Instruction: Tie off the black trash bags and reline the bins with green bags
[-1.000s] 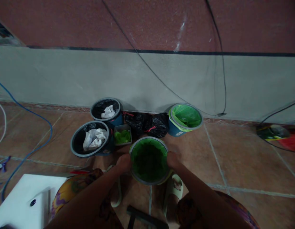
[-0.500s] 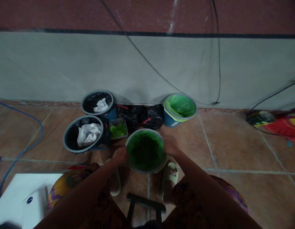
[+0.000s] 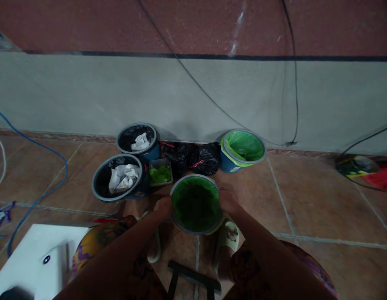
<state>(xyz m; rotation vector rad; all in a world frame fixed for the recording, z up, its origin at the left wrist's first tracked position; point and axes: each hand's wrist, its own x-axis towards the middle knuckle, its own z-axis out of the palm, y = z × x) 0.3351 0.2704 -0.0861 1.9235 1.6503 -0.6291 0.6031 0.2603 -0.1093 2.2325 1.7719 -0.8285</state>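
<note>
Between my feet stands a round trash bin (image 3: pixel 196 232) with a grey rim and a green bag lining its inside. My left hand (image 3: pixel 164 208) grips the left side of its rim, and my right hand (image 3: pixel 227 201) grips the right side. Both sets of fingers are partly hidden in shadow against the bin. Inside, the green liner (image 3: pixel 196 204) hangs down into a dark bottom. A second blue bin (image 3: pixel 232 160), also lined in green, stands against the wall to the right, out of my hands' touch.
Two blue bins with black liners hold white waste: one by the wall (image 3: pixel 151 154), one nearer (image 3: pixel 96 189). Beside them sits a small tray of green bags (image 3: pixel 160 175). Tied black bags (image 3: pixel 207 158) lie at the wall. A blue cable (image 3: pixel 64 160) and white box (image 3: pixel 31 258) are left.
My view has shifted slightly, so the whole scene sits a little further right and lower. Both hands stay on the bin's rim.
</note>
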